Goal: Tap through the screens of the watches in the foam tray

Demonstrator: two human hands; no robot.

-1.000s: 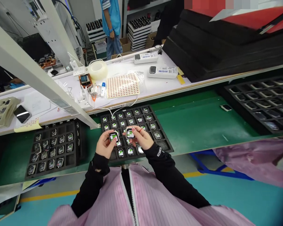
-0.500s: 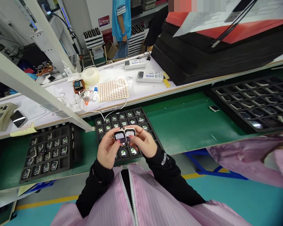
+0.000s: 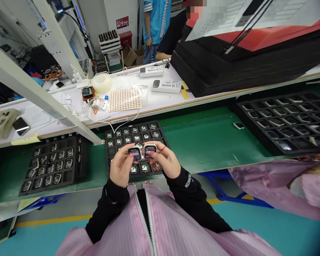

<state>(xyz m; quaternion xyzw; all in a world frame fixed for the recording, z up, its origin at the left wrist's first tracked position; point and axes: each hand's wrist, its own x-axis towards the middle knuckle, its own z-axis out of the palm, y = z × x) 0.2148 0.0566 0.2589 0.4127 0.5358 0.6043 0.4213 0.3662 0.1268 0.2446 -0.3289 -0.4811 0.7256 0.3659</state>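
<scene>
My left hand (image 3: 121, 165) is closed on a smartwatch (image 3: 134, 154) without a strap, its thumb on the lit, dark-toned screen. In my right hand (image 3: 168, 160) is a second smartwatch (image 3: 150, 151), held by its edges with the thumb at the lower part of its screen. Both watches face up, side by side, with a narrow gap between them. Directly beneath lies a black foam tray (image 3: 163, 142) with rows of watches showing green and white screens. My hands hide part of this tray.
Left, a black tray (image 3: 66, 145) holds more watches. At right stands a tray (image 3: 266, 142) of dark-screened watches, with one loose watch (image 3: 238, 125) beside it. A shelf behind carries a sticker sheet (image 3: 125, 99), tape roll (image 3: 101, 83) and black foam stack (image 3: 202, 67). A white post (image 3: 56, 96) slants across the left.
The two watches have moved slightly apart, and their screens have gone from pale, text-like displays to darker ones. My view has shifted a little; a person in blue at the back appears further right.
</scene>
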